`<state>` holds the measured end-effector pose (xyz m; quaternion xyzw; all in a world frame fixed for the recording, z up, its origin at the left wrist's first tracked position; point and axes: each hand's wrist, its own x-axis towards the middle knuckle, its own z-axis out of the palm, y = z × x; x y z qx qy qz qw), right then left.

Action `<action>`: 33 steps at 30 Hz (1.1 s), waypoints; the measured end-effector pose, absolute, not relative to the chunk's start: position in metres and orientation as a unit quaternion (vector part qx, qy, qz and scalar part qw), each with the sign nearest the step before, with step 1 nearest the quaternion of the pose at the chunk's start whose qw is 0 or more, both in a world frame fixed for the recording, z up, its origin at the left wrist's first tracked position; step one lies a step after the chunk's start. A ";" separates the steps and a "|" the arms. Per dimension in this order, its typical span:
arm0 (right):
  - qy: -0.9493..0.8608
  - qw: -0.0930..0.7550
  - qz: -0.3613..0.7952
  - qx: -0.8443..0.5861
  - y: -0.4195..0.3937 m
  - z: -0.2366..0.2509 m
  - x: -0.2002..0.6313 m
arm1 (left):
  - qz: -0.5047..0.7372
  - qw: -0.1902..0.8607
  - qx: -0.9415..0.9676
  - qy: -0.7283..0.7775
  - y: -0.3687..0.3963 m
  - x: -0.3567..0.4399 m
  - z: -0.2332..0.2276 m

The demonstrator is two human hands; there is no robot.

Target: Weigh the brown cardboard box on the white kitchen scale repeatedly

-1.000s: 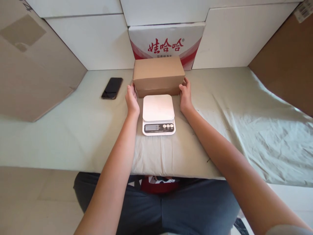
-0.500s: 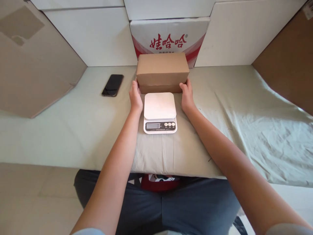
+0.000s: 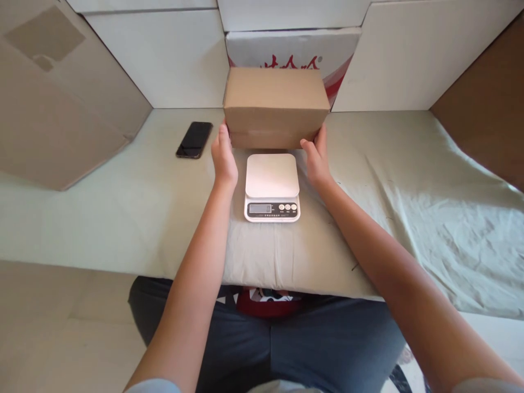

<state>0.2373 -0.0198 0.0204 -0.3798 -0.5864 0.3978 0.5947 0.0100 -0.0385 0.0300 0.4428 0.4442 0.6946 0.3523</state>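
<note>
A plain brown cardboard box (image 3: 276, 123) is held up between my two hands, just behind a white digital kitchen scale (image 3: 272, 177). My left hand (image 3: 224, 155) presses the box's left side, its thumb near the lower front edge. At the lower right corner, my right hand (image 3: 317, 158) grips the box, with the thumb on the front face and the other fingers mostly hidden behind the side. The scale's platform carries nothing. Its small display and round buttons face me; the reading is too faint to make out.
A black smartphone (image 3: 194, 140) lies on the pale green cloth (image 3: 184, 218) to the left. Large brown cardboard panels (image 3: 69, 109) flank both sides. A white carton with red lettering (image 3: 344, 54) stands behind the box, among white panels (image 3: 164, 60).
The cardboard box has been raised off the cloth by both hands, and now covers more of the red lettering behind it. The whole view has shifted slightly.
</note>
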 end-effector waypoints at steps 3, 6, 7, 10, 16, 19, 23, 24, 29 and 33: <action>-0.599 0.604 0.386 -0.356 -0.043 0.032 0.239 | 0.699 0.310 0.499 0.406 -0.072 0.007 0.047; -0.619 0.606 0.369 -0.337 -0.081 0.031 0.248 | 0.711 0.299 0.496 0.400 -0.114 0.013 0.047; -0.629 0.599 0.364 -0.336 -0.095 0.028 0.252 | 0.715 0.304 0.485 0.402 -0.127 0.018 0.043; -0.635 0.594 0.357 -0.340 -0.128 0.021 0.262 | 0.724 0.316 0.452 0.415 -0.156 0.034 0.029; -0.653 0.579 0.344 -0.346 -0.143 0.020 0.264 | 0.773 0.287 0.361 0.435 -0.166 0.052 0.019; -0.640 0.582 0.356 -0.354 -0.144 0.016 0.260 | 0.769 0.298 0.344 0.449 -0.164 0.051 0.015; -0.626 0.590 0.353 -0.367 -0.150 0.011 0.257 | 0.765 0.292 0.339 0.463 -0.163 0.050 0.008; -0.623 0.592 0.352 -0.371 -0.151 0.010 0.256 | 0.762 0.292 0.342 0.466 -0.164 0.050 0.006; -0.611 0.603 0.347 -0.377 -0.155 0.011 0.254 | 0.759 0.290 0.357 0.462 -0.164 0.052 0.004; -0.603 0.606 0.354 -0.379 -0.156 0.010 0.255 | 0.759 0.285 0.362 0.460 -0.167 0.050 0.003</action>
